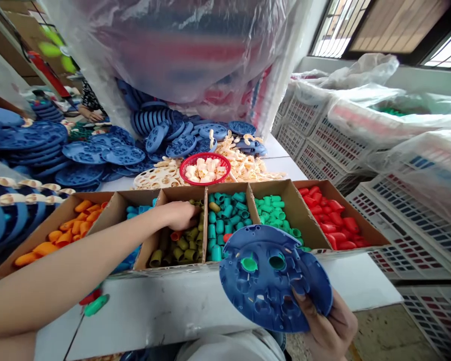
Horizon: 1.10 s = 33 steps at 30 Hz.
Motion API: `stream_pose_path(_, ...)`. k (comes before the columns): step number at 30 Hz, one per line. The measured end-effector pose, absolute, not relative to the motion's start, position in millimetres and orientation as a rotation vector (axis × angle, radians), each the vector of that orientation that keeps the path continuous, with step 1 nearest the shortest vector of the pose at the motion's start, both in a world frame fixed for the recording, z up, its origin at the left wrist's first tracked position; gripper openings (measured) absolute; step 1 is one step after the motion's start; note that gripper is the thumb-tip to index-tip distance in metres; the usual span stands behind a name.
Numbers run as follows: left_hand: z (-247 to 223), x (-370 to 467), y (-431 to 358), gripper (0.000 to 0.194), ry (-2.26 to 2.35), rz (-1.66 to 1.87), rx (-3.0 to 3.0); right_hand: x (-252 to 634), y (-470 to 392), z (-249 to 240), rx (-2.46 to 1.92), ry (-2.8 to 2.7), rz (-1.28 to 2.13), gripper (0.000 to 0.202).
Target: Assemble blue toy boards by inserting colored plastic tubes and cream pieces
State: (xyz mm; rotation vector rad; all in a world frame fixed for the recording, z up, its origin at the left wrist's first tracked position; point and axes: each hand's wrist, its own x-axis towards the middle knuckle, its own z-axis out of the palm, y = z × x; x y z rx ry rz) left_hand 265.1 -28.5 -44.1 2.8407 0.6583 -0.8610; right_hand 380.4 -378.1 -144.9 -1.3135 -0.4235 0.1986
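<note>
My right hand [332,321] grips the blue plastic disc [244,303], probably light, stiff and best held near its rim; my left hand [182,215], finger closure obscured, reaches among olive caps [184,248] beneath it.

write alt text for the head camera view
Right hand holds a round blue plastic disc fitted with a green cap and a teal cap, while the left hand reaches into olive caps in a divided cardboard box. Behind it sits a red basket of cream pieces.
</note>
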Motion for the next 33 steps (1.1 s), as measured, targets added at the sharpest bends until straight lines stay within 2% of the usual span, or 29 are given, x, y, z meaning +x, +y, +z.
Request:
stream_pose_path(3,-40.7,265.0,-26.3,0.028,0.665,-0.839,2.813,390.5,-378.3,-153.2,-1.334,-0.468,0.179,0.03)
stream_pose_path(7,-30.1,259.9,-23.5,0.013,0.621,-0.672,2.778,382.4,-365.7,-145.6,-1.332,-0.508,0.198,0.023)
stream_pose_path(13,-8.5,233.4,-20.9,0.015,0.882,-0.102,2.747,362.1,-351.4,-126.2,-1.343,-0.362,0.265,0.029)
stream_pose_path(18,11.7,192.6,-8.6,0.022,1.059,0.084,2.618,371.4,-350.9,-134.7,-1.332,-0.439,0.244,0.034)
stream_pose_path(22,18.2,159.9,3.3,0.039,1.253,0.1,2.52,374.5,-347.7,-129.9,-1.359,-0.478,0.197,0.027)
stream_pose_path(25,9.5,143.4,12.1,0.041,1.339,0.017,2.509,377.3,-347.6,-126.6,-1.374,-0.617,0.142,0.023)
stream_pose_path(28,-5.9,135.7,19.9,0.031,1.348,-0.07,2.513,379.2,-349.3,-130.9,-1.393,-0.647,0.133,0.02)
stream_pose_path(31,-19.6,135.7,26.6,0.049,1.333,-0.149,2.52,377.8,-350.3,-138.5,-1.353,-0.452,0.176,0.03)
stream_pose_path(33,-27.2,139.2,31.0,0.046,1.334,-0.198,2.535,377.6,-351.5,-143.7,-1.335,-0.347,0.211,0.039)
